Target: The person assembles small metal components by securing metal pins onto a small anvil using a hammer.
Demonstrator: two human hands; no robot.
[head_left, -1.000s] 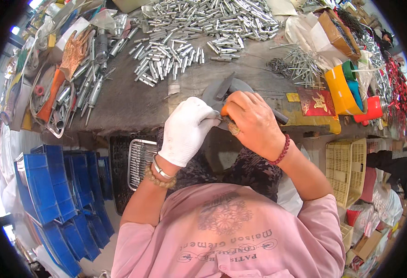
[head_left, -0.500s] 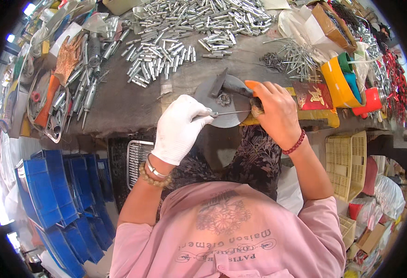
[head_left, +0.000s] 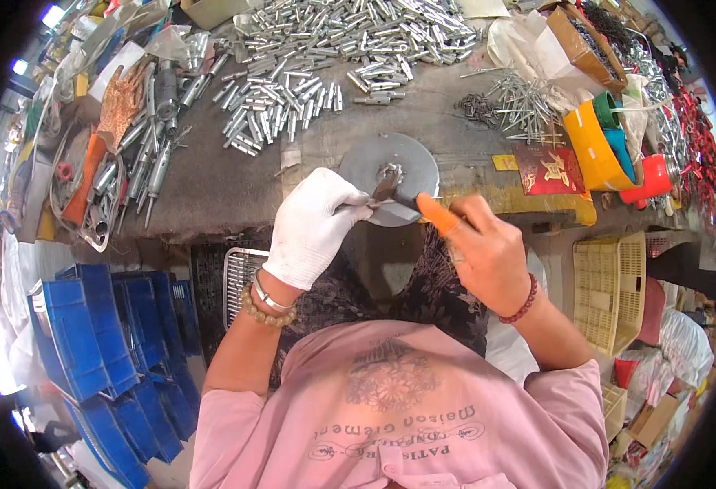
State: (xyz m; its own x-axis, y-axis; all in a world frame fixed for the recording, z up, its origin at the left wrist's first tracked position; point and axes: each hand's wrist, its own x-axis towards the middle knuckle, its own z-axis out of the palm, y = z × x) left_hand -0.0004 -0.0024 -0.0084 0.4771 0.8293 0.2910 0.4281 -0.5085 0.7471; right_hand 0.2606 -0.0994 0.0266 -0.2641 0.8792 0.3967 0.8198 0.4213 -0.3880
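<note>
My left hand [head_left: 313,220], in a white glove, pinches a small thin metal piece [head_left: 374,203] against the near edge of a round grey metal disc [head_left: 358,159]. My bare right hand [head_left: 488,253] is closed round the handle of a hammer [head_left: 386,186]. An orange cover [head_left: 437,213] shows at that hand's forefinger. The hammer's dark head is down over the disc, close to my left fingertips, and hides part of the metal piece. Whether the head touches it I cannot tell.
A large heap of silver metal tubes [head_left: 285,106] spreads across the far bench. Thin metal pins [head_left: 525,106] lie at the right, near a yellow container [head_left: 594,143] and a red envelope [head_left: 547,169]. Tools [head_left: 158,167] crowd the left. Blue bins [head_left: 89,334] stand below.
The hammer has come down and toward me, from over the disc's far part to beside my left fingertips. My right hand has lowered with it; my left hand has hardly moved.
</note>
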